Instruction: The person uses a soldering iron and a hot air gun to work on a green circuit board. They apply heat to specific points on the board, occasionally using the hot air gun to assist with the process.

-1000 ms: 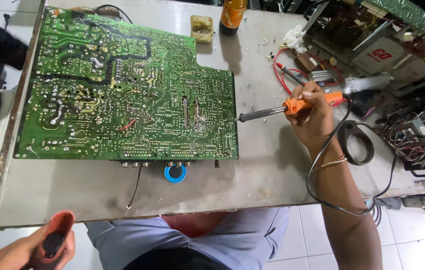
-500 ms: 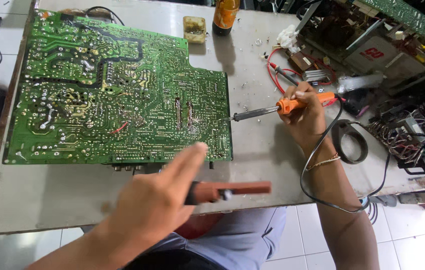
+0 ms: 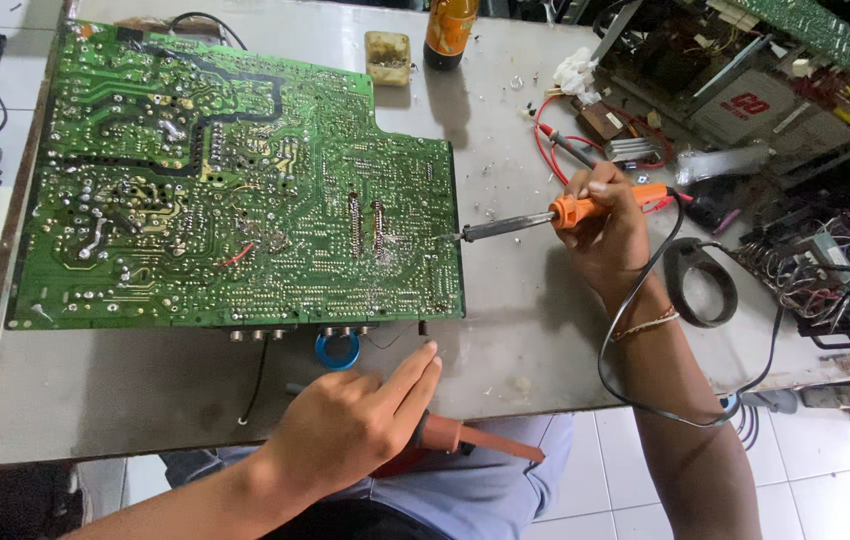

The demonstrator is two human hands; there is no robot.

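Orange-handled soldering iron (image 3: 545,216) is pinched by right hand (image 3: 610,235) at three o'clock of circuit board (image 3: 235,190); red tool (image 3: 465,440) is gripped by left hand (image 3: 355,425), fingers curled.

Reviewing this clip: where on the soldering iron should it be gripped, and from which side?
Grip the soldering iron on its orange handle, as the right hand does, coming from the cord end on the right. The bare metal shaft and tip point left at the green circuit board and are probably hot.
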